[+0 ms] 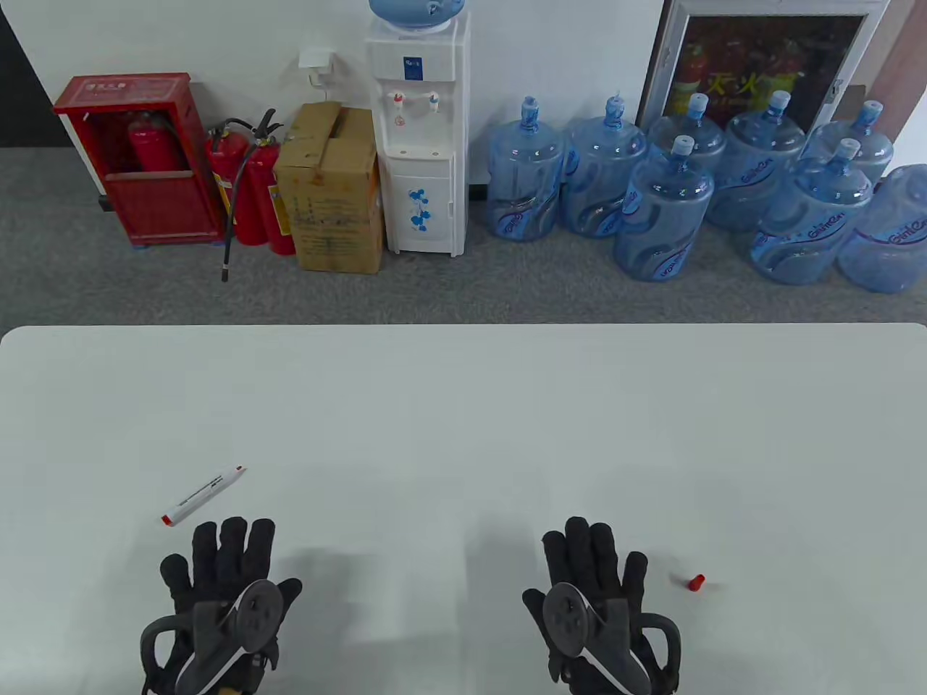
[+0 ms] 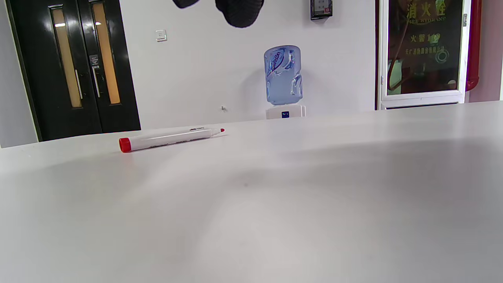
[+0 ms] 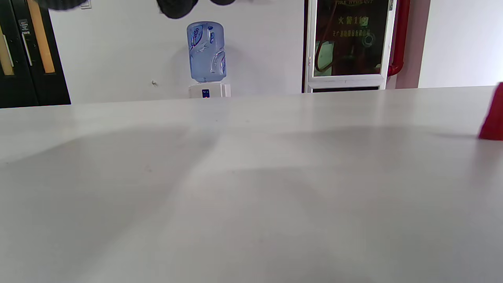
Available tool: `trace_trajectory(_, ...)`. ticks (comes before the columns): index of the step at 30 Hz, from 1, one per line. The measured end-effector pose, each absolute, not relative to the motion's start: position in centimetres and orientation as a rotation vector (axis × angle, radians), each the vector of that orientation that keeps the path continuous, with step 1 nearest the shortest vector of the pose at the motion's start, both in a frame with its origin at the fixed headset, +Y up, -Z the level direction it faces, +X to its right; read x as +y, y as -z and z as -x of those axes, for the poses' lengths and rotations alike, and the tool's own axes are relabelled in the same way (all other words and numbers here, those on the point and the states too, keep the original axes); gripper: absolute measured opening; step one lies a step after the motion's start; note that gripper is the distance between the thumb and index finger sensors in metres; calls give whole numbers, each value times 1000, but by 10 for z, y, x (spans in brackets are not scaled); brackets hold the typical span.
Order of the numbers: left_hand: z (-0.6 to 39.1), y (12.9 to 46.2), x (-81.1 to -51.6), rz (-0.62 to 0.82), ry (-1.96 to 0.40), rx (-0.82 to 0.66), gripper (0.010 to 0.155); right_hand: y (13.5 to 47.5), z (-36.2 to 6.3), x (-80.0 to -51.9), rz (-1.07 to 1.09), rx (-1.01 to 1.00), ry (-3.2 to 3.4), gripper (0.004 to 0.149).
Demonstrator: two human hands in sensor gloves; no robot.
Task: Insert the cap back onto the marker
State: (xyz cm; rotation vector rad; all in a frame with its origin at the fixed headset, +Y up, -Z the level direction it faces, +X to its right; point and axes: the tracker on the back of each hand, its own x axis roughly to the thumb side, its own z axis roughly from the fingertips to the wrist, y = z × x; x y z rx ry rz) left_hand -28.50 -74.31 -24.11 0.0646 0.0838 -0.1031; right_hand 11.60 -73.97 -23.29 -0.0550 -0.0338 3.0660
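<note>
At the bottom of the table view, my fingers lie flat and spread, grasping nothing: left hand (image 1: 221, 579) at lower left, right hand (image 1: 597, 586) lower centre-right, both palms down on the white table (image 1: 463, 405), a tracker on the back of each. In the left wrist view I see only dark fingertips (image 2: 239, 11) hanging at the top edge; same in the right wrist view, fingertips (image 3: 177, 8) at top left.

Marker (image 1: 203, 495) lies just above my left hand in the frame, apart from the fingers, slanting from lower left to upper right. White barrel, red end plug at lower left, bare red tip at upper right. The left wrist view confirms it uncapped, lying on its side at left of centre.

Marker cap (image 1: 696, 583), small and red, sits just right of my right hand, not touching it. In the right wrist view it is cut off by the right edge. Cap and marker are well apart, both hands between them.

Beyond the table's far edge: water dispenser (image 1: 418, 137), blue jugs (image 1: 666, 210) to its right.
</note>
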Motion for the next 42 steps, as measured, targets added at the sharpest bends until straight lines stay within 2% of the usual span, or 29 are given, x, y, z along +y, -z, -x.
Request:
trace_trajectory(31,279,246,-744,-99,128,72,82,234,-119,-743,99,70,-3077,77)
trace_trajectory(42,265,260,-745,-173,219,-9,81,236,-125,-740,157,42,-3084,77)
